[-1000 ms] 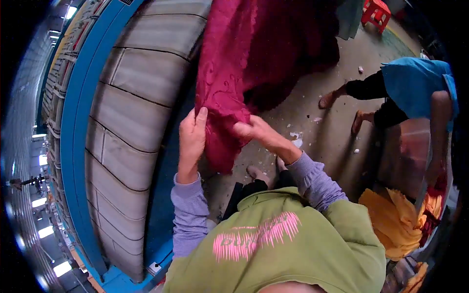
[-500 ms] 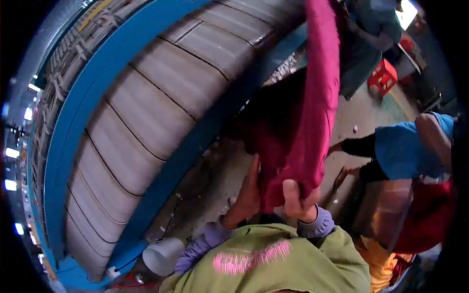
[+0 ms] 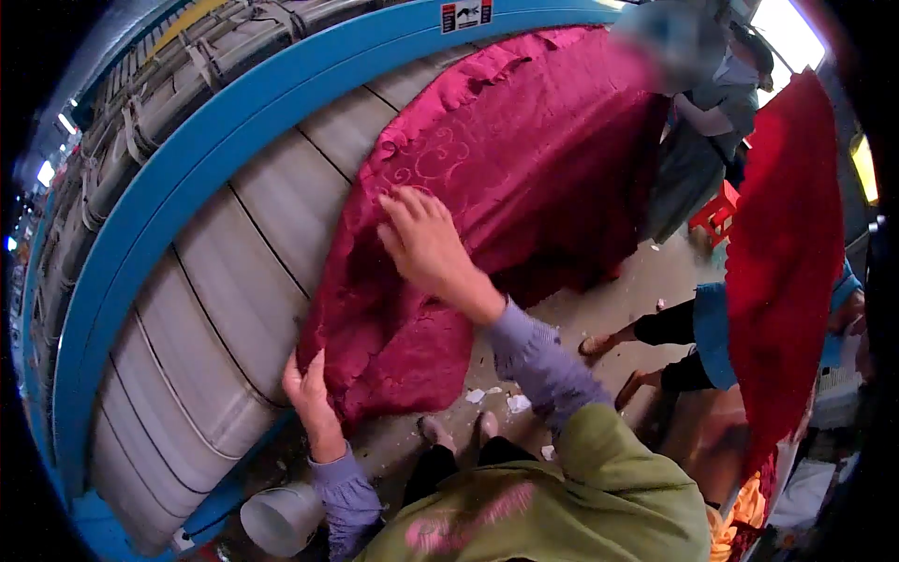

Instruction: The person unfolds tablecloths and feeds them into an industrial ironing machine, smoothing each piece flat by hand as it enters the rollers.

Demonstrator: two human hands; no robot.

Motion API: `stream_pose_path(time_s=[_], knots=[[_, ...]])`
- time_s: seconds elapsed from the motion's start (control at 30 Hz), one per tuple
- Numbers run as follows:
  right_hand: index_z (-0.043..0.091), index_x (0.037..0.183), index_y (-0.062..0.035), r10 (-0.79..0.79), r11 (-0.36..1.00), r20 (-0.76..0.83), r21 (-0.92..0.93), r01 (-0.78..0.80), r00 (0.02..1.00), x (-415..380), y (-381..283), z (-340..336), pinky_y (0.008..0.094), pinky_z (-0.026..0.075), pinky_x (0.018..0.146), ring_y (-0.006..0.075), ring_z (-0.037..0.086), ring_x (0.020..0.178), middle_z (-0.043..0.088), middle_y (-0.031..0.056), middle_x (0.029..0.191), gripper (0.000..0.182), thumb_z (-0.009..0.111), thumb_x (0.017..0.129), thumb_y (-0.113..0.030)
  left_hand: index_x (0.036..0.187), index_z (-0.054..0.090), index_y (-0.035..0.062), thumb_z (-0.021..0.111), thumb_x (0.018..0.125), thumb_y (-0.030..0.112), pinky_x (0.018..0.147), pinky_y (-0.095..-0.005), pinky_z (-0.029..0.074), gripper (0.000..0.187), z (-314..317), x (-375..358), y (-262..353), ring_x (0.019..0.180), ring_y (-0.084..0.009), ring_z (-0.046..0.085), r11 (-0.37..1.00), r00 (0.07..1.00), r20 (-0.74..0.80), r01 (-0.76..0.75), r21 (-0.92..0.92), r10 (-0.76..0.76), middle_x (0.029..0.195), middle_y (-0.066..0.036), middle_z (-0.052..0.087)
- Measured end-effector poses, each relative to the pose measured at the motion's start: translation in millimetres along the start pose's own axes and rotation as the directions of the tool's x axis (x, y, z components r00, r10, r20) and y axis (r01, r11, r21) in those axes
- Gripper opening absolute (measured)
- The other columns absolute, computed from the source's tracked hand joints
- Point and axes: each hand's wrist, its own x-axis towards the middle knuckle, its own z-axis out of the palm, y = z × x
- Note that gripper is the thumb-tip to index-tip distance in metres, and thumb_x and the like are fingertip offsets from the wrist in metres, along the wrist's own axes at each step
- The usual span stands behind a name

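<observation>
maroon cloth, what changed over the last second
The maroon cloth went from hanging bunched in both hands to lying spread over the grey belt. The right hand opened and now presses flat on it; the left hand shifted to its lower edge. The blue frame stayed put.

A crimson patterned cloth (image 3: 506, 178) lies spread over the grey padded bed (image 3: 234, 300) of a blue-framed machine (image 3: 187, 178). The right hand (image 3: 426, 239) presses flat on the cloth, fingers spread. The left hand (image 3: 307, 389) grips the cloth's lower edge. A co-worker in blue (image 3: 716, 328) stands beside a hanging red cloth (image 3: 782, 253).
</observation>
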Motion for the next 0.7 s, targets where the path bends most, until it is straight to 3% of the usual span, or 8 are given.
stream_pose_path(time_s=[0.07, 0.2, 0.33, 0.37, 0.4, 0.53, 0.6, 0.7], knots=[[0.047, 0.128, -0.0058, 0.025, 1.0, 0.201, 0.005, -0.027, 0.979, -30, -20, 6, 0.0531, 0.022, 0.106, 0.0347, 0.031, 0.13, 0.042, 0.0176, 0.133, 0.055, 0.047, 0.089, -0.045, 0.102, 0.062, -0.0036, 0.058, 0.087, 0.009, 0.081, -0.0263, 0.046, 0.02, -21, 7, -6, 0.085, -0.0136, 0.057, 0.988, 0.995, 0.003, -0.099, 0.122, 0.1, 0.095, -0.006, 0.063], [0.06, 0.102, 0.0019, -0.197, 0.98, 0.3, 0.041, 0.194, 0.933, -44, -69, 49, 0.0574, 0.013, 0.107, 0.0392, 0.04, 0.119, 0.055, 0.0209, 0.109, 0.066, 0.049, 0.081, -0.06, 0.096, 0.062, -0.0038, 0.061, 0.087, 0.01, 0.075, -0.0258, 0.048, 0.017, -47, 7, 9, 0.08, -0.0122, 0.058, 0.879, 0.932, -0.126, -0.266, 0.397, 0.339, 0.089, -0.007, 0.064], [0.065, 0.087, -0.0014, -0.251, 0.96, 0.154, -0.087, 0.266, 0.956, -8, -64, 108, 0.0581, 0.019, 0.105, 0.0368, 0.051, 0.104, 0.06, 0.0179, 0.092, 0.067, 0.049, 0.077, -0.066, 0.099, 0.062, -0.0031, 0.066, 0.082, 0.009, 0.068, -0.0231, 0.048, 0.022, -121, -40, -5, 0.072, -0.0098, 0.059, 0.828, 0.91, 0.115, 0.303, 0.472, -0.398, 0.079, -0.004, 0.064], [0.065, 0.105, -0.0045, -0.116, 0.968, 0.479, -0.141, 0.206, 0.87, 15, -70, 110, 0.0582, 0.007, 0.108, 0.034, 0.043, 0.119, 0.059, 0.0172, 0.111, 0.077, 0.04, 0.077, -0.072, 0.111, 0.057, -0.0033, 0.071, 0.078, 0.013, 0.079, -0.0276, 0.047, 0.04, -133, -45, -24, 0.085, -0.0148, 0.059, 0.771, 0.89, 0.14, 0.286, 0.569, -0.434, 0.092, -0.007, 0.064], [0.067, 0.088, -0.0036, -0.232, 0.952, 0.229, -0.147, 0.269, 0.945, 21, -63, 137, 0.0592, 0.018, 0.104, 0.0344, 0.051, 0.107, 0.061, 0.0156, 0.094, 0.071, 0.044, 0.077, -0.071, 0.117, 0.053, -0.0035, 0.073, 0.076, 0.015, 0.084, -0.0298, 0.044, 0.049, -144, -43, -52, 0.093, -0.0169, 0.056, 0.754, 0.934, 0.123, 0.188, 0.63, -0.335, 0.101, -0.009, 0.061], [0.061, 0.11, -0.0066, -0.101, 0.979, 0.364, -0.131, 0.158, 0.926, 74, -80, 175, 0.057, 0.018, 0.105, 0.03, 0.04, 0.122, 0.053, 0.0154, 0.12, 0.064, 0.045, 0.081, -0.062, 0.123, 0.049, -0.0006, 0.076, 0.074, 0.017, 0.092, -0.034, 0.039, 0.058, -112, 12, -155, 0.104, -0.0202, 0.05, 0.929, 0.955, 0.298, -0.104, 0.356, -0.007, 0.118, -0.006, 0.054], [0.06, 0.113, -0.0062, -0.178, 0.98, 0.045, -0.085, 0.181, 0.983, 71, -90, 207, 0.0544, 0.02, 0.105, 0.031, 0.037, 0.125, 0.052, 0.0157, 0.122, 0.059, 0.046, 0.084, -0.056, 0.122, 0.051, 0.0001, 0.072, 0.078, 0.015, 0.097, -0.0327, 0.036, 0.05, -74, 26, -159, 0.11, -0.0192, 0.048, 0.9, 0.915, 0.129, 0.337, 0.277, -0.383, 0.122, -0.004, 0.052], [0.055, 0.115, -0.001, -0.178, 0.967, 0.333, 0.236, 0.101, 0.926, 42, -111, 141, 0.0463, 0.034, 0.099, 0.031, 0.045, 0.117, 0.051, 0.0186, 0.121, 0.044, 0.051, 0.087, -0.034, 0.12, 0.053, 0.0002, 0.065, 0.083, 0.023, 0.098, -0.0315, 0.035, 0.045, -84, 42, -222, 0.11, -0.0182, 0.048, 0.909, 0.949, 0.101, 0.252, 0.332, -0.3, 0.121, -0.005, 0.053]])
